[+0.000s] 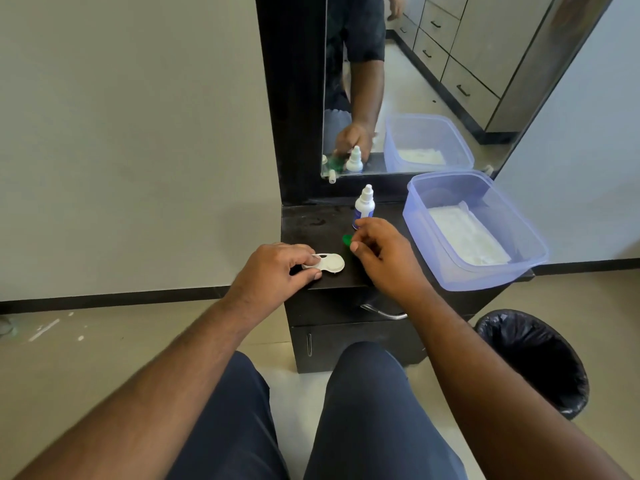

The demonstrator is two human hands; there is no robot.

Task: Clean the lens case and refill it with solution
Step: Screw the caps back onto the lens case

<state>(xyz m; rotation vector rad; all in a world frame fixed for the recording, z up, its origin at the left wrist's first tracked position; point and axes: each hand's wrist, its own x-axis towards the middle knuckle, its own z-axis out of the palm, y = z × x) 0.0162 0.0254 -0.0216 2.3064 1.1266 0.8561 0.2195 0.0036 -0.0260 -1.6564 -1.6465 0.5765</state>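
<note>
A white lens case lies flat on the dark cabinet top. My left hand presses on its left end with thumb and fingers, covering that half. My right hand is to the right of the case, with its fingers pinched on a small green cap just above the surface. Behind that hand a small white solution bottle stands upright with its nozzle cap on. The case's right well faces up and looks uncovered.
A clear blue plastic tub with white tissue inside overhangs the cabinet's right side. A mirror stands at the back. A bin with a black liner sits on the floor at right. A metal drawer handle juts out below the top.
</note>
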